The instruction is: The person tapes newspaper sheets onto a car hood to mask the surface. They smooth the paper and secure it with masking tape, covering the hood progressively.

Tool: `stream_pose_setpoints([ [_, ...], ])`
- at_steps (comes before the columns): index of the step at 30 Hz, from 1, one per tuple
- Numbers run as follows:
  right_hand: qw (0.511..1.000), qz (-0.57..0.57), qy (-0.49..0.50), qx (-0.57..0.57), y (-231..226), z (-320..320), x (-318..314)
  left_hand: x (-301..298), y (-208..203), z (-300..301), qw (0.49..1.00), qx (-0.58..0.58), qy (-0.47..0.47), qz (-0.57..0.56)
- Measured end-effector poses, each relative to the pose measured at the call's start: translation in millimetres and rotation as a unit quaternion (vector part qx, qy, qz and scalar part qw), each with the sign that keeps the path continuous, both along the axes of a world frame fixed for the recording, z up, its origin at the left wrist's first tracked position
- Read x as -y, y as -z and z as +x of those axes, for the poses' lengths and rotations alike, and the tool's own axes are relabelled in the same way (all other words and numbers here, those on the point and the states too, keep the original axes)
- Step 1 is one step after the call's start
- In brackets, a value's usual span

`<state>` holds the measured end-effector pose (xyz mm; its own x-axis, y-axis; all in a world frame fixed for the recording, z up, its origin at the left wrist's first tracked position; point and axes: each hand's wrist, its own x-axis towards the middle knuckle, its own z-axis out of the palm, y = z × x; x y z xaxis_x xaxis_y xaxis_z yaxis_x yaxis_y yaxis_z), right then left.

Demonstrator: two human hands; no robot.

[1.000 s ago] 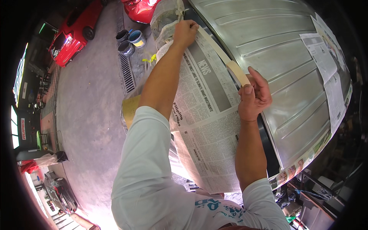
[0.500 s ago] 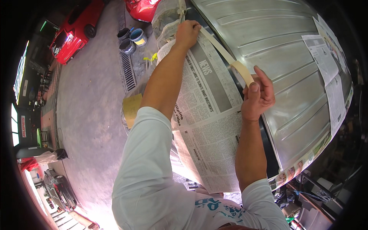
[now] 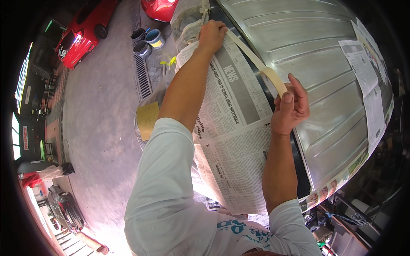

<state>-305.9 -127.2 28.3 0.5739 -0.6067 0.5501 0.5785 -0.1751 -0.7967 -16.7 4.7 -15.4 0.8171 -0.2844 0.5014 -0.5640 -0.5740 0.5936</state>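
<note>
A large newspaper sheet (image 3: 239,143) hangs along the near left edge of a ribbed silver vehicle roof (image 3: 316,55). My left hand (image 3: 212,37) is at the sheet's far top corner, its fingers closed on the end of a pale masking tape strip (image 3: 245,50). The strip runs taut along the dark channel (image 3: 301,170) between paper and roof. It leads to a masking tape roll (image 3: 279,83), which my right hand (image 3: 291,106) grips at its near rim between thumb and fingers, with the index finger raised. The tips of my left fingers are partly hidden.
More newspaper (image 3: 361,64) covers the roof's far right side. Beyond my left hand is crumpled clear plastic sheeting (image 3: 188,21). Several paint buckets (image 3: 154,39) stand on the floor by a drain grate (image 3: 143,77). A red car (image 3: 79,42) is parked at far left.
Both hands stay almost in place, with the tape still stretched between them. My right hand and the roll shift slightly to the right; the whole view shifts a little too.
</note>
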Motion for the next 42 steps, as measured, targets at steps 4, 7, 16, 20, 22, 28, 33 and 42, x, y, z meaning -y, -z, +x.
stream_pose_setpoints([
  [4, 1.000, -0.013, 0.010, -0.016, -1, -2, 2, 4, -2, -3, 1.000, -0.009, -0.009, 0.025],
  [7, 1.000, -0.015, -0.002, -0.021, -7, -3, 1, 12, -4, -8, 0.998, -0.003, -0.061, -0.026],
  [16, 0.997, -0.041, -0.008, -0.066, -10, 0, 0, -23, -3, -36, 0.927, 0.243, 0.064, 0.280],
  [20, 0.997, -0.060, -0.006, -0.052, -10, -2, -4, -26, 8, -39, 0.940, 0.144, 0.093, 0.295],
  [22, 0.996, -0.047, 0.009, -0.079, -14, -5, -4, -23, 5, -40, 0.936, 0.120, 0.087, 0.318],
  [28, 0.989, 0.008, -0.030, -0.143, -43, -8, -10, -16, 2, -43, 0.921, 0.090, 0.063, 0.373],
  [33, 0.971, -0.039, -0.031, -0.233, -75, -11, -18, -17, -1, -44, 0.919, 0.088, 0.046, 0.383],
  [42, 0.861, -0.161, -0.083, -0.475, -108, -78, 11, -16, 11, -40, 0.916, 0.103, 0.031, 0.387],
])
